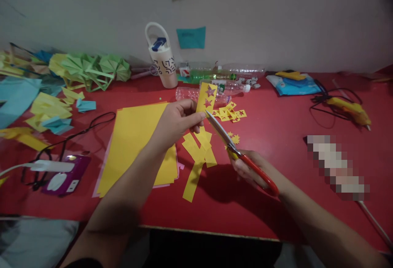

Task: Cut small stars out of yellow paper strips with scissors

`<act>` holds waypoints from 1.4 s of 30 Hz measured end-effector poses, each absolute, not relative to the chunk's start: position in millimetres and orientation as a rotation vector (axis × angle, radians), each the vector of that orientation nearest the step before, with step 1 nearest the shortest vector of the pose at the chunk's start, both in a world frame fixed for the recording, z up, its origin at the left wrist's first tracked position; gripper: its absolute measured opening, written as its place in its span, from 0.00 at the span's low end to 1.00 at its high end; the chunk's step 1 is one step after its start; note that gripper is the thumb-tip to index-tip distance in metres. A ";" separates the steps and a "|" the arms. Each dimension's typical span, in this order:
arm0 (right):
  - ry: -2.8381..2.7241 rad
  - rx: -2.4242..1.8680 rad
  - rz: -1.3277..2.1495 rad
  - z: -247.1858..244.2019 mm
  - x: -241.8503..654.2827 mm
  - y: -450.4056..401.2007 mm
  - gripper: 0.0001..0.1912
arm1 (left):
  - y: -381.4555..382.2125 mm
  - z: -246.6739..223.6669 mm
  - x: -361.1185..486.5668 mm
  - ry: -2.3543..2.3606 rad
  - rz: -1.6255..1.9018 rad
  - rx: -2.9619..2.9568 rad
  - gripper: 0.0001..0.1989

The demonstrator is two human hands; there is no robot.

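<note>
Between the thumb and fingers of my left hand (181, 118) is a yellow paper strip (202, 98) with star-shaped holes, held upright. My right hand (250, 167) grips red-handled scissors (259, 174), whose blade tips touch the strip's lower edge beside my left thumb. Below my left hand lie plain yellow strips (193, 182). Behind the scissors are small yellow pieces with star holes (231, 114) and cut yellow stars (235, 138). A stack of yellow sheets (135, 137) rests under and left of my left forearm.
Plastic bottles (242, 87) and a white tumbler (164, 63) stand or lie near the wall. Folded paper (92, 69), a purple box (69, 176) and cables are left. A blue packet (293, 84), yellow glue gun (350, 109) and blurred corded object (337, 169) are right.
</note>
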State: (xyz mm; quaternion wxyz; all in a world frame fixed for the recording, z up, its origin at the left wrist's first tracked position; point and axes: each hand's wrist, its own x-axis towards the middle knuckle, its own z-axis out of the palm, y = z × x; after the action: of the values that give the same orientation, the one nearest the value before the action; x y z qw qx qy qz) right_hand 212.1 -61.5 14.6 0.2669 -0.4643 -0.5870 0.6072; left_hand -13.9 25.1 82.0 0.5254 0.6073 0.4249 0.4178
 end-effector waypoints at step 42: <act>-1.831 -1.112 1.606 41.0 193.9 -26.3 0.20 | 27.0 109.8 -52.7 1.106 0.957 1.517 0.13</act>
State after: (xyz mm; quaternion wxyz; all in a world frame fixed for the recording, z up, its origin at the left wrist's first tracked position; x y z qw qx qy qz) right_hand 193.9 -26.3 41.0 0.2301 -0.4041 -0.6657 0.5837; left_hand -52.7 27.0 109.8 0.4944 0.6257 0.4562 0.3948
